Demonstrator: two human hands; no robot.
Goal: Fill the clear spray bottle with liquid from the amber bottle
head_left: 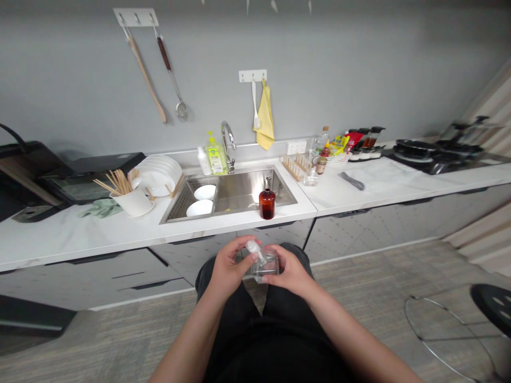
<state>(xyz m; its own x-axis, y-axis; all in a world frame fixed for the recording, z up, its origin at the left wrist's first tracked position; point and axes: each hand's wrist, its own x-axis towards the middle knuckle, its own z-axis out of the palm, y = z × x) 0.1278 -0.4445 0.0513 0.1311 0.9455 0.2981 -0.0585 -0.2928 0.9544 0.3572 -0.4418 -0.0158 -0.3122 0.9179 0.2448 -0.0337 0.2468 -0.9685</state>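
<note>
Above my lap, in front of the counter, I hold a clear square pump bottle between both hands. My right hand is wrapped round the bottle's right side, thumb on its front. My left hand pinches the white pump head at the top. Whether the pump is screwed to the bottle or loose I cannot tell. Straight ahead, an amber bottle stands upright on the counter's front edge by the sink, apart from my hands.
The steel sink has a rack with white bowls on its left side. Behind it are a faucet and a yellow-green soap bottle. A chopstick holder stands left; a glass jar and a pan stand right.
</note>
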